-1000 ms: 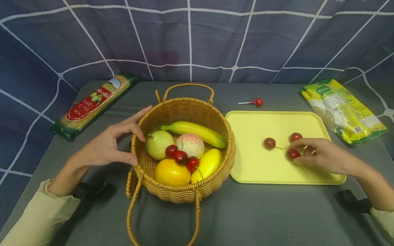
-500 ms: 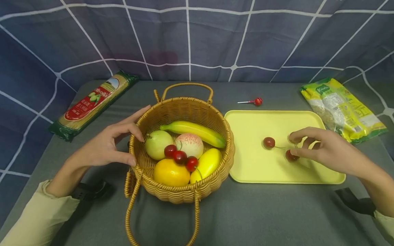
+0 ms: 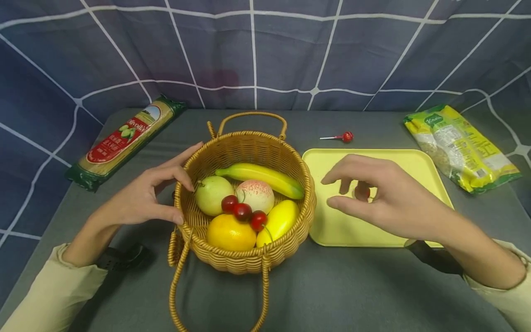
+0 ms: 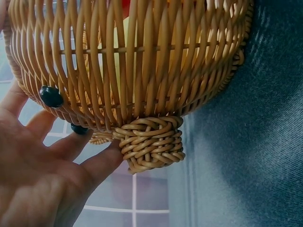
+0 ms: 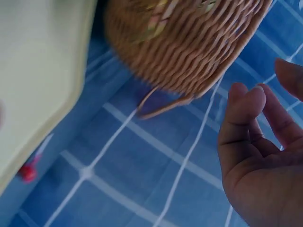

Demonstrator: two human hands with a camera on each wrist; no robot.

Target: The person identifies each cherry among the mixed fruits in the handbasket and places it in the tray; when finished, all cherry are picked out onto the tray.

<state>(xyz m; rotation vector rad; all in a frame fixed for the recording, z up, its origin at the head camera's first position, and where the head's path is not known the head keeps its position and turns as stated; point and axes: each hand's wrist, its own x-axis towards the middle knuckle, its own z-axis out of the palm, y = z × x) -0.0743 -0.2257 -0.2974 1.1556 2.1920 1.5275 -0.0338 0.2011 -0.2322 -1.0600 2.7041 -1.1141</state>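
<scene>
My left hand [image 3: 151, 196] rests against the left side of the wicker basket [image 3: 304, 226], fingertips at its rim. In the left wrist view, its thumb lies by the woven clasp [image 4: 150, 144]. Inside the basket are a banana [image 3: 269, 179], a peach [image 3: 256, 196], a green pear-like fruit [image 3: 214, 196], an orange [image 3: 231, 233], a yellow mango-like fruit [image 3: 280, 222] and several cherries [image 3: 242, 212]. Over the yellow tray [image 3: 332, 230] hovers my right hand [image 3: 387, 198], fingers loosely bent, thumb apart, nothing visible between them. One cherry [image 3: 362, 191] shows past its fingers; the hand hides the tray behind it.
A lollipop [image 3: 346, 136] lies behind the tray. At the right is a yellow-green food bag [image 3: 462, 147], at the far left a spaghetti pack [image 3: 124, 143]. The basket's front handle [image 3: 265, 295] lies folded down towards me. A tiled-pattern cloth [image 3: 286, 50] hangs behind.
My right hand first drew back from one cherry towards another at the tray's right, then moved left across the tray towards the basket. My left hand and the basket keep their places.
</scene>
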